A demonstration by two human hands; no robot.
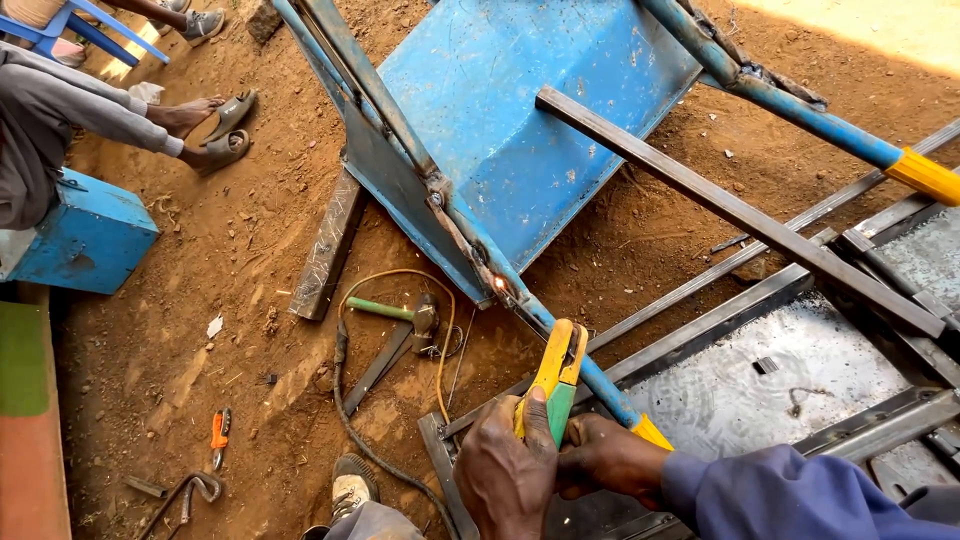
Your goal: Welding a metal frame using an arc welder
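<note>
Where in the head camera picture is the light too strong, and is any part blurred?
In the head view, sunlight washes out the ground at the top right corner; a small bright spark glows on the blue wheelbarrow frame, beyond the yellow electrode holder in the left hand; the right hand and the rest look sharp, evenly shaded.

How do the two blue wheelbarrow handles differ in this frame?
The near handle runs down to the hands; the far handle points off to the right edge. The near handle's yellow grip is mostly hidden behind the right hand; the far handle's yellow grip shows fully, untouched. A glowing spot sits on the near handle; the far handle has none. Both are blue tubes with yellow grips.
</note>
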